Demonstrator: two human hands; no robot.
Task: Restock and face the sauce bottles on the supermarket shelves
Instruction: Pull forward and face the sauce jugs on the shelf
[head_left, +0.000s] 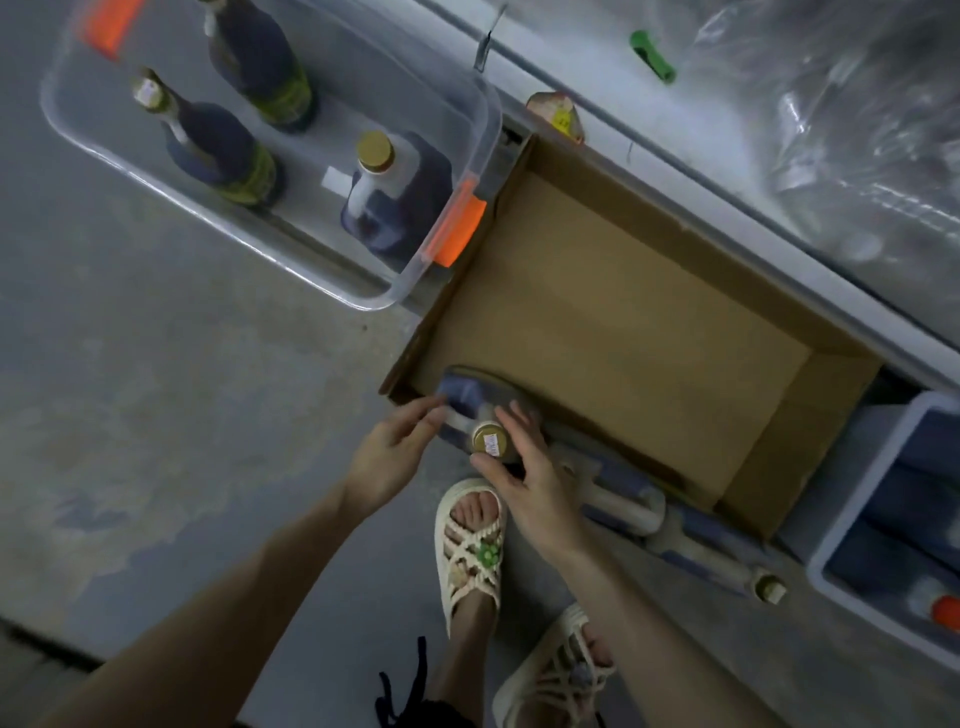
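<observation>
The jug (462, 393) stands in the box (623, 322), in the box's corner at 7 o'clock. It has a blue label and a gold cap (490, 441) with a small sticker on top.

The right hand (530, 483) grips the jug at its neck, with the thumb under the cap and the fingers curled over the far side. The left hand (392, 457) is flat and loose. Its straight fingers touch the jug's side at 9 o'clock.

The rest of the box is bare brown card. It sits on the grey floor (182, 389).

At 11 o'clock from the jug is a clear bin (374, 304) with an orange clip (457, 228). In it stand 2 dark bottles (223, 150) and 1 more jug, the bin jug (395, 202), which has a gold cap too.

At 4 o'clock, just beside the box, more bottles lie on their sides, the lying bottles (691, 530). Past them is a grey tub (821, 566) with blue things in it.

At 6 o'clock are 2 feet in cream sandals (470, 551).

Far off at 1 o'clock are a small green thing (652, 54) and a shiny plastic sheet (857, 104).
</observation>
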